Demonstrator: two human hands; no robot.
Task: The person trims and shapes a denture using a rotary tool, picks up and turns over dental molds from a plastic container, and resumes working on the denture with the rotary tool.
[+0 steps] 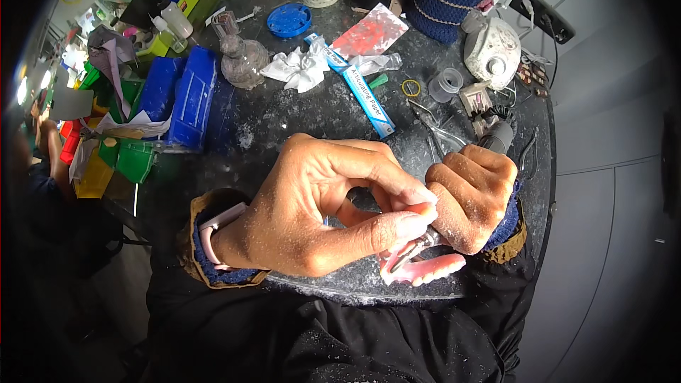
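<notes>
Between the thumb and fingers of my left hand point(316, 206), which is closed, I hold a pink denture point(427, 269) with whitish teeth along its lower right edge. The fingers hide its upper part. My right hand point(469, 195) is wrapped in a fist around a rotary handpiece point(499, 137), whose grey body shows behind the knuckles. Its metal nose and bur lie over the denture's inner side. Both hands meet close to the table's front edge, and pale dust covers their skin.
Blue bins point(193, 99) stand at the left. Beyond my hands lie a blue-and-white paper packet point(367, 99), crumpled tissue point(301, 67), a blue lid point(289, 20) and metal pliers point(443, 138). A white jug point(491, 53) stands at right on the dusty black table point(248, 135).
</notes>
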